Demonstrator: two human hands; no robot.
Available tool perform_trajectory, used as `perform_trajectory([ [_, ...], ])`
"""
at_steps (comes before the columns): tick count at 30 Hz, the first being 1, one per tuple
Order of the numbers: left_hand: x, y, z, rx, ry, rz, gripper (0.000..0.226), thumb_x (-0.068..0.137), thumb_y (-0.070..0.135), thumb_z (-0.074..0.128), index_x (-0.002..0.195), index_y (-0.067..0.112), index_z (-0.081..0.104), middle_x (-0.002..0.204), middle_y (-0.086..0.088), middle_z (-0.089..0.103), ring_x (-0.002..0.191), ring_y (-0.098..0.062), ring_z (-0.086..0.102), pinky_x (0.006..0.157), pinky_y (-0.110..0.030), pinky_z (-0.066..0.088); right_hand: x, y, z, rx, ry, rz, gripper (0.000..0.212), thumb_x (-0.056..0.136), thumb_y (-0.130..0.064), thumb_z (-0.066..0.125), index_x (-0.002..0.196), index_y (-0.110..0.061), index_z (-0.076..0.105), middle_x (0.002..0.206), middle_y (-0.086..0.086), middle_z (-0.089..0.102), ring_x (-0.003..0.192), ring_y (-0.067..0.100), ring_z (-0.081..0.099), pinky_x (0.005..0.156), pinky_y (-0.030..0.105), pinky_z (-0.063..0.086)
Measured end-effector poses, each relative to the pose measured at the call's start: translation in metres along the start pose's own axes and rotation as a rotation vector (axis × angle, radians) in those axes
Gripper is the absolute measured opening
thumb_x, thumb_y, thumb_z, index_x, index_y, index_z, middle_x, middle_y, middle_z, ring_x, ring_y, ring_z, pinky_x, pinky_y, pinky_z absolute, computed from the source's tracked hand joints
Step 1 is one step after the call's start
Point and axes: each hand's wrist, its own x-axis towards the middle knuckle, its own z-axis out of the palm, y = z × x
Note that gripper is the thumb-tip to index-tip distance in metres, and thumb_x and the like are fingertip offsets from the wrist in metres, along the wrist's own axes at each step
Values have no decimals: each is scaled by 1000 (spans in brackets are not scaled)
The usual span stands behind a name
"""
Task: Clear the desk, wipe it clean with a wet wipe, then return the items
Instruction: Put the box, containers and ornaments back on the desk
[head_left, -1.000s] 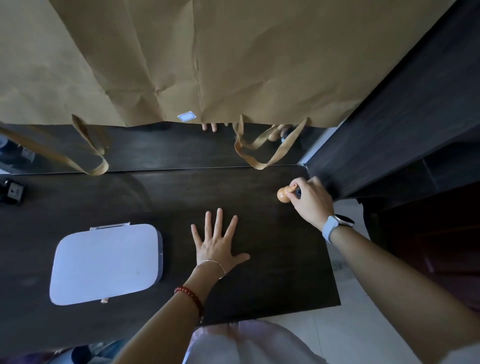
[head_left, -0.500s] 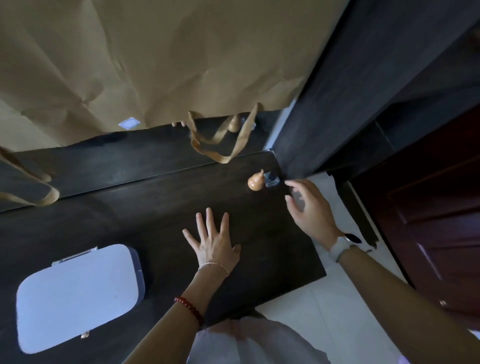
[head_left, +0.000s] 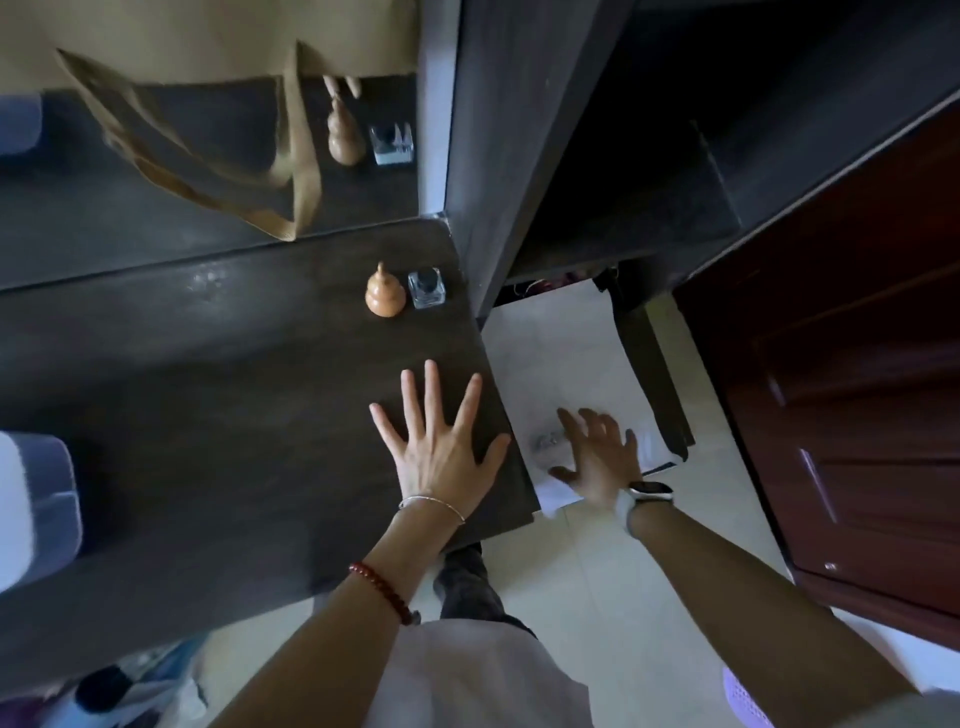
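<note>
Dark wood tabletop (head_left: 208, 415) carried gourd (head_left: 384, 292) just beside glass bottle (head_left: 427, 287), far right corner; left hand (head_left: 439, 441) lay flat, fingers spread; right hand (head_left: 597, 462), fingers apart, empty, reached over floor items (head_left: 550, 441); risk: blurred, hasty grab fumbling them

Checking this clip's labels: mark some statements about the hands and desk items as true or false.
1. The left hand lies flat, fingers spread, on the desk. True.
2. The right hand grips the wooden gourd. False: it is open and empty, off the desk edge, above the floor.
3. The gourd stands beside the small glass bottle. True.
4. The white case sits between the gourd and the bottle. False: it is at the desk's far left edge.
5. The right wrist wears a watch. True.
</note>
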Motion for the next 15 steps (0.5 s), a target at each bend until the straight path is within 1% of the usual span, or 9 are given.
perform_trajectory([
  [2,1,0,7,27,61,-22,71,80,67,32,143,37,17,156,-11,3,142,-34,-6,105,-62,-10,15,4,7,-126,-80,-90,80,88,-34,54,145,-31,-1,156,6,2,141,33,4,110,56,12],
  [4,2,-1,12,26,110,-28,72,76,68,28,141,36,25,154,-13,14,142,-36,4,105,-62,-6,26,6,11,-243,-116,-165,74,90,-16,48,145,-31,0,156,4,-2,142,31,2,111,57,8],
  [6,2,-3,16,36,128,-28,72,75,68,28,140,36,28,153,-14,17,141,-36,6,106,-62,-4,32,6,14,-259,-82,-175,66,88,-9,45,143,-26,14,154,7,9,139,31,13,111,57,12],
  [9,3,-3,19,60,150,-30,72,75,68,30,139,36,28,152,-14,21,141,-37,9,106,-63,0,38,9,14,-247,-12,-216,46,87,-8,44,132,-16,36,140,14,35,124,33,37,104,51,26],
  [10,3,-3,20,69,148,-30,72,76,68,29,140,36,26,152,-14,20,141,-37,9,106,-63,0,38,10,15,-268,31,-252,43,84,-6,45,126,-14,44,130,15,45,114,34,46,99,50,34],
  [12,3,-2,18,78,129,-34,73,75,70,24,141,38,22,154,-13,15,141,-35,4,107,-62,-3,35,13,13,-333,115,-281,36,67,-9,57,103,-14,61,99,11,64,84,31,61,78,46,51],
  [13,3,-2,17,78,113,-39,75,74,71,20,142,39,19,155,-11,11,142,-34,0,107,-61,-6,34,16,10,-358,150,-268,37,58,-11,65,94,-16,64,87,8,66,72,29,62,68,43,53],
  [14,3,-2,15,73,96,-44,76,73,72,17,142,40,16,156,-10,7,142,-33,-4,108,-59,-8,32,18,7,-332,159,-262,41,53,-13,71,94,-15,64,84,8,65,70,29,62,66,43,52],
  [15,2,-2,13,64,81,-47,77,73,73,15,142,41,14,156,-9,4,142,-31,-7,108,-58,-10,29,19,4,-281,161,-268,47,54,-14,74,100,-14,62,88,10,63,74,31,61,69,44,50],
])
